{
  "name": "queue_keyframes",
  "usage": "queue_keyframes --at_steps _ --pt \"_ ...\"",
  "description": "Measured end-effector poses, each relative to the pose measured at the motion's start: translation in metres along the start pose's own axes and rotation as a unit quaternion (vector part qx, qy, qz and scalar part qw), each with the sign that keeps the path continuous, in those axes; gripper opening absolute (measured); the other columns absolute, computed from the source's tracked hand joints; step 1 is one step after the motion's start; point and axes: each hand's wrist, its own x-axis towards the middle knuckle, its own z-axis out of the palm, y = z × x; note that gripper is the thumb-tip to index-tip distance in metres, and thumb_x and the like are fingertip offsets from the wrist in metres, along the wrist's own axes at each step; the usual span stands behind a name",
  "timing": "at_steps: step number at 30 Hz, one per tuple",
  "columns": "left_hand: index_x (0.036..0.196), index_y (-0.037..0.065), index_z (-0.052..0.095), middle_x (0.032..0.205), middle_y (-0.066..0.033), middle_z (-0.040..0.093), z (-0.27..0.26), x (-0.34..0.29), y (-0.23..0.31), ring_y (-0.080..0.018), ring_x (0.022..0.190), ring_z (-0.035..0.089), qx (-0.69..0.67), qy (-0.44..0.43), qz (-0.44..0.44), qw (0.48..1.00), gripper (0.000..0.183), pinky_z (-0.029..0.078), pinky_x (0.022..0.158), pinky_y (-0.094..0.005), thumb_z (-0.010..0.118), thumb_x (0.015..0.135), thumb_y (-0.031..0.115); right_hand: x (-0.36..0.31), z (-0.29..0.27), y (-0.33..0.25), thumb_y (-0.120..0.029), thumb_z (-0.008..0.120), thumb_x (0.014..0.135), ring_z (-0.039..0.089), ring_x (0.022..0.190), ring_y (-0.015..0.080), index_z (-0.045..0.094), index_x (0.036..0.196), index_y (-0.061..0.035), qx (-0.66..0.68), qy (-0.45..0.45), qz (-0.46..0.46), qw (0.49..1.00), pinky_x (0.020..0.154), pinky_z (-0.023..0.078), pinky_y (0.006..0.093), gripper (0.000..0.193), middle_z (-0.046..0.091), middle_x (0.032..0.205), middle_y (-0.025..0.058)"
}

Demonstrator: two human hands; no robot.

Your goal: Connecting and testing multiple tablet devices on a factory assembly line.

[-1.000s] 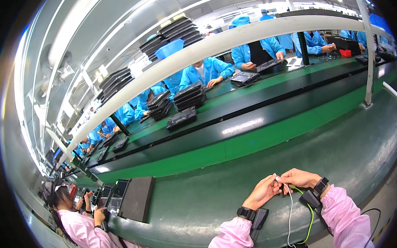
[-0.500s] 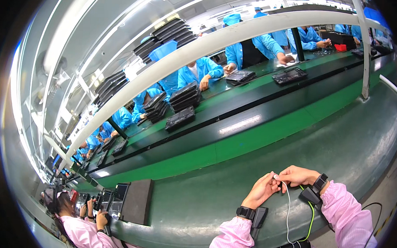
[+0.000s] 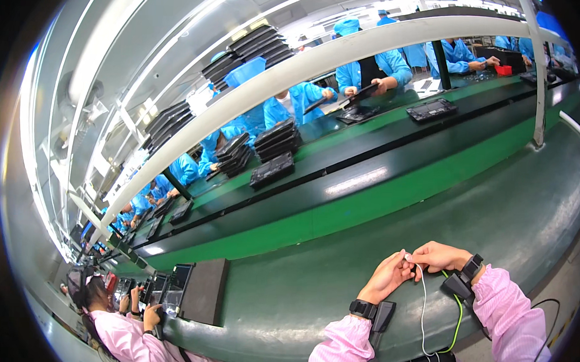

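Note:
Both of my hands meet above the green worktop [image 3: 286, 296] at the lower right. My left hand [image 3: 387, 275] has its fingers curled in a pinch at the small pale end of a thin white cable [image 3: 423, 307]. From the other side my right hand [image 3: 439, 256] pinches that same end, fingertips touching the left ones. Below them the cable hangs down in a loose line and loops over something dark at the lower edge. What exactly the cable's end is cannot be made out. A yellow-green cord [image 3: 457, 321] runs down from near my right wrist.
A dark flat block [image 3: 204, 291] lies on the worktop at left, beside a person in pink [image 3: 128, 332] handling dark panels. Beyond a white rail [image 3: 319, 64], people in blue work along a belt with stacked black frames [image 3: 277, 140] and a single frame [image 3: 432, 110].
My hands stay together on the cable's end, with only slight finger movement. Across the belt, a person in blue has lifted a dark panel. The whole view has shifted slightly.

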Motion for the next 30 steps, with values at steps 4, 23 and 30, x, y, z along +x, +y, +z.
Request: queue_keyframes --at_steps 4,23,30 --pt "0.093 0.008 0.054 0.081 0.0006 0.053 -0.0042 0.0015 -0.0019 -0.0141 0.079 0.054 -0.003 0.003 -0.005 1.0 0.024 0.047 0.079 -0.0316 0.043 0.102 0.028 0.0001 -0.0015 0.0004 -0.044 0.052 0.096 0.057 0.058 0.0037 0.064 0.095 -0.0047 -0.001 0.004 0.006 1.0 0.041 0.025 0.0182 0.041 0.069 0.075 0.0078" --pt "0.091 0.008 0.052 0.08 0.0 0.051 0.0015 0.0011 0.0 -0.0147 0.079 0.055 0.0 0.009 0.004 1.0 0.022 0.048 0.079 -0.0331 0.044 0.101 0.025 0.0003 0.0011 0.0011 -0.044 0.053 0.096 0.052 0.051 0.0023 0.064 0.095 -0.0044 0.017 0.012 -0.014 1.0 0.039 0.023 0.0177 0.041 0.07 0.076 0.0083" --pt "0.093 0.008 0.052 0.081 -0.0001 0.051 0.001 0.0004 0.0008 -0.015 0.079 0.055 -0.006 -0.005 -0.006 1.0 0.02 0.048 0.079 -0.0335 0.044 0.101 0.024 0.0014 -0.001 0.0017 -0.043 0.052 0.096 0.053 0.055 0.0023 0.064 0.096 -0.0048 0.007 0.006 0.0 1.0 0.04 0.024 0.0189 0.04 0.07 0.076 0.0071"
